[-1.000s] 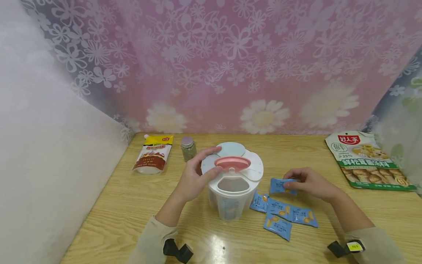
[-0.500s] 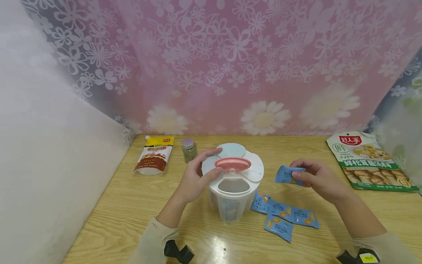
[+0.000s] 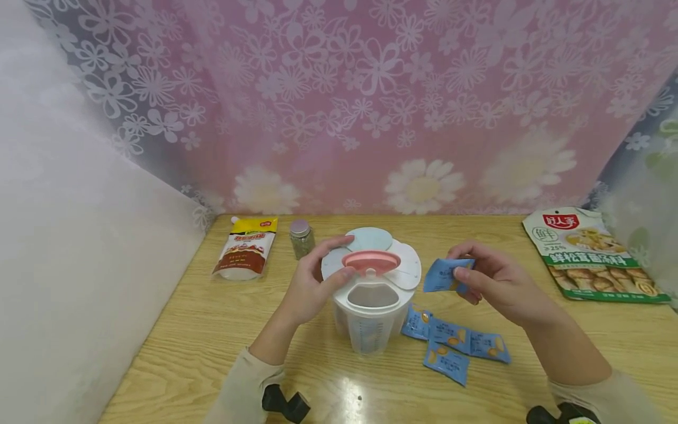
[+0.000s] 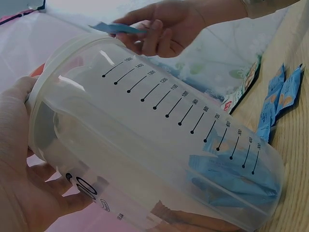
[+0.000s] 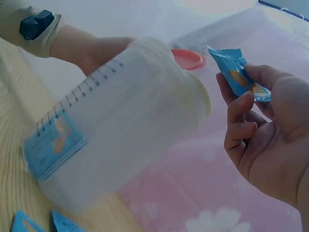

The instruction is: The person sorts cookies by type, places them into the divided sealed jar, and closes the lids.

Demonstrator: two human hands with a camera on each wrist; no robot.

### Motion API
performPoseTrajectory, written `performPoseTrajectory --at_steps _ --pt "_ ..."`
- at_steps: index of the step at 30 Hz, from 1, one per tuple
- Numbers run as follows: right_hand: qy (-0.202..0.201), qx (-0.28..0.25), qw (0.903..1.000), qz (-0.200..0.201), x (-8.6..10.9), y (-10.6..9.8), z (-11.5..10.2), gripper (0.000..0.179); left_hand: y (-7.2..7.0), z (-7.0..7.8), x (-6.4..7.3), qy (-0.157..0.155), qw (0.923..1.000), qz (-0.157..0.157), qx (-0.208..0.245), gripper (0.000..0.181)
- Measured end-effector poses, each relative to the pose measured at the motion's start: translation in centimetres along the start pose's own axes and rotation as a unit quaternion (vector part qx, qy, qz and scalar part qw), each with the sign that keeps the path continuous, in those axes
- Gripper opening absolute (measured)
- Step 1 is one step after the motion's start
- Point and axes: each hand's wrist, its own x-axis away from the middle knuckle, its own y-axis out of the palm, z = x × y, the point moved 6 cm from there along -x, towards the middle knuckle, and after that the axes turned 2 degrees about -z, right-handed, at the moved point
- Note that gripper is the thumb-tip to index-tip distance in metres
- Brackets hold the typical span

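A translucent plastic storage container [image 3: 369,335] with measuring marks stands on the table, its sectioned lid [image 3: 408,271] bearing pale blue and white flaps and a pink oval piece [image 3: 372,261]. An opening shows at the lid's front. My left hand [image 3: 312,288] grips the lid's left side, thumb on top and fingers round the edge. Blue snack packets [image 4: 231,181] lie inside at the bottom, seen in the left wrist view; something brown [image 4: 193,217] shows there too. My right hand [image 3: 500,288] pinches another blue snack packet [image 5: 234,72] between thumb and fingers, raised just right of the lid.
Several blue packets [image 3: 450,333] lie on the table right of the container. A yellow, white and brown pouch [image 3: 245,250] and a small jar with a pinkish cap [image 3: 302,241] stand behind at left. A large green-and-white bag [image 3: 593,256] lies at the back right.
My right hand has lifted the blue snack packet off the table and carried it up and leftward, near the container's lid. My left hand keeps its grip on the container.
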Motion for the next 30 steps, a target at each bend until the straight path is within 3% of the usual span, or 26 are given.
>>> performPoseTrajectory --at_steps 6,10,14,21,25,30 --pt "-0.033 0.038 0.9987 -0.003 -1.8 1.7 -1.2 0.035 0.1 0.1 -0.1 0.004 1.0000 -0.001 -0.002 0.057" --pt "0.006 0.112 0.9930 0.035 -2.6 2.9 -1.7 0.032 0.1 0.3 -0.2 0.002 1.0000 -0.002 -0.006 0.056" --pt "0.047 0.167 0.9824 0.069 -3.2 4.3 -2.0 0.031 0.1 0.5 -0.1 0.008 0.9999 0.000 -0.013 0.057" --pt "0.015 0.289 0.9530 0.088 -3.8 5.9 -2.7 0.031 0.2 0.4 -0.1 0.004 0.9999 -0.008 -0.015 0.056" --pt "0.005 0.288 0.9541 0.083 -3.8 6.2 -2.8 0.029 0.2 0.2 0.0 -0.002 0.9999 -0.006 -0.013 0.054" --pt "0.036 0.254 0.9640 0.069 -3.5 5.6 -1.9 0.026 0.2 0.2 0.0 -0.003 0.9999 -0.003 -0.012 0.053"
